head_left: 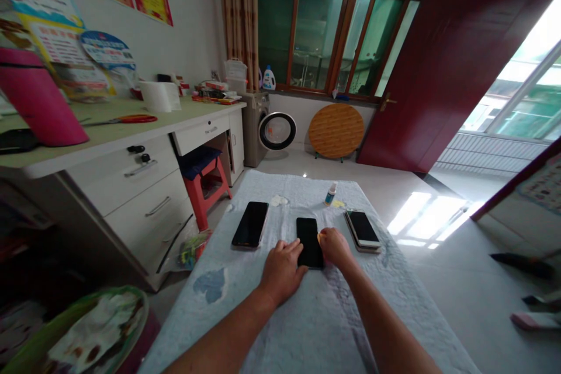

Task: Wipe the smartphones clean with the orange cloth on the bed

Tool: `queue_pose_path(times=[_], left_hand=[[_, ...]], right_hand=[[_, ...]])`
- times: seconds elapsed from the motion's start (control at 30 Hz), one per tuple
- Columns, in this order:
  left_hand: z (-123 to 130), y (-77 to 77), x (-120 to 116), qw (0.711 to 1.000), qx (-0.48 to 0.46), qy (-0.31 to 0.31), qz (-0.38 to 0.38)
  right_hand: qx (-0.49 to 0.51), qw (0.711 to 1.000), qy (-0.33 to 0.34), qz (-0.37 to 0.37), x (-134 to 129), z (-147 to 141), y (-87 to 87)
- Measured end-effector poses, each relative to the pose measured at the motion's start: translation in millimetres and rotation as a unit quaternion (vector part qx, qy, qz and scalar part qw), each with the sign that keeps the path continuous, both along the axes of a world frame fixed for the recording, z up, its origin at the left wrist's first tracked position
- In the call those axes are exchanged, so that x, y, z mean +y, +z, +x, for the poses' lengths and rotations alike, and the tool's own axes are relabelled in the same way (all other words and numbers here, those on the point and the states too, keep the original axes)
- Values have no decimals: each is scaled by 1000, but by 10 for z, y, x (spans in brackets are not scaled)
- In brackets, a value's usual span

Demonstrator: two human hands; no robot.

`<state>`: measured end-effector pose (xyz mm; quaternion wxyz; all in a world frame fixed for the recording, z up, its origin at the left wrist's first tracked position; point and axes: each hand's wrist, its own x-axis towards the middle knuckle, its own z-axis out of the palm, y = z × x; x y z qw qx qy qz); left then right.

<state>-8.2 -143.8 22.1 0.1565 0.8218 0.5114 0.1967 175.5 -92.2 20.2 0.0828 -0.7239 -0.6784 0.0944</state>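
Note:
A black phone (309, 245) lies face up on the blue cloth of the table (315, 315). My left hand (284, 269) rests at its left edge, fingertips and thumb touching it. At its right edge is my right hand (335, 247), fingers closed in a pinch on a small yellowish thing (321, 237), too small to name. Further left lies a larger dark phone (250, 224). To the right, a white-framed phone (363, 228) sits on top of another one. A small spray bottle (330, 194) stands behind, near the far edge.
A desk (193, 114) with drawers runs along the left, with a red stool (205, 187) beside it. At the lower left is a bin (142, 327). A washing machine (254, 128) and a round wooden board (336, 131) stand at the back.

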Motion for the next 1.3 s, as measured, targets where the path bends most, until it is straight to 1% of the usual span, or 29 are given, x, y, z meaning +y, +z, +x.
queue_pose_path(times=[0.13,0.3,0.43,0.6,0.7,0.77,1.0,1.13,1.3], left_hand=[[4,-48,12,1000,3,4,4],[9,-59,16,1000,6,2,16],[1,-66,18,1000,4,1,21],[-19,-98,34,1000,-2,-12,28],[-26,-101,45,999,-5,-16,29],[-29,-94,48,999,-6,-20,27],[-33,-70,51,1000,-7,-20,14],[-40,-70,58,1000,-9,-22,8],[-46,-69,60,1000,-14,-23,5]], right_hand=[[19,1000,-4,6,-278,-18,-3],[46,999,3,3,-557,-61,63],[52,999,6,3,-678,-82,90],[58,997,12,41,-701,-89,30],[67,996,12,61,-606,-86,-10],[65,996,8,68,-483,-76,-35],[6,997,12,78,134,-12,-95],[-12,997,27,68,430,24,-72],[-39,995,85,29,696,27,16]])
